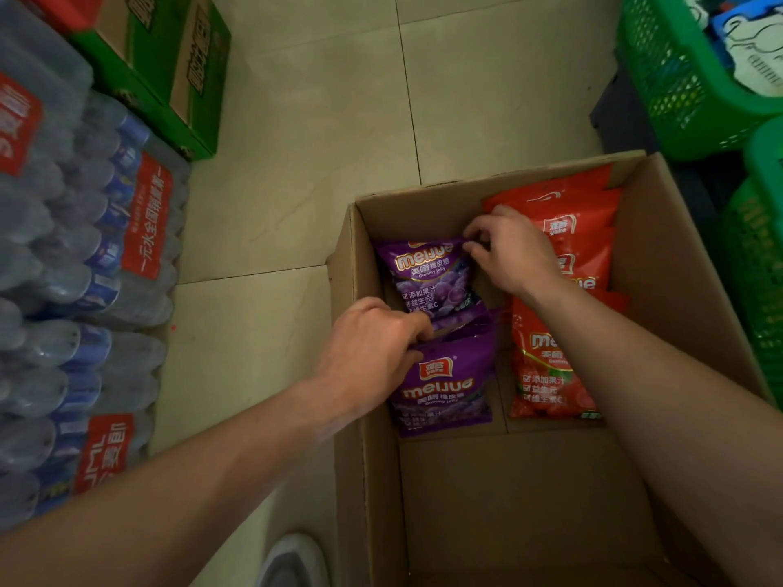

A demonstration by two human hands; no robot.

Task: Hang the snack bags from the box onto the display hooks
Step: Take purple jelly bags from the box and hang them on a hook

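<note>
An open cardboard box (661,264) stands on the floor, holding purple and red gummy snack bags. My left hand (373,349) pinches the top edge of the near purple bag (445,387). My right hand (508,252) grips the top corner of the far purple bag (428,277), which stands tilted against the box's far wall. Red bags lie in the right half: a stack at the back (580,230) and one nearer (546,370), partly under my right forearm. No display hooks are in view.
Shrink-wrapped packs of water bottles (84,264) are stacked along the left. Green and brown cartons (169,65) sit at the top left. Green plastic baskets (678,78) stand at the right. Tiled floor (339,120) lies beyond the box. My shoe tip (292,561) is beside the box.
</note>
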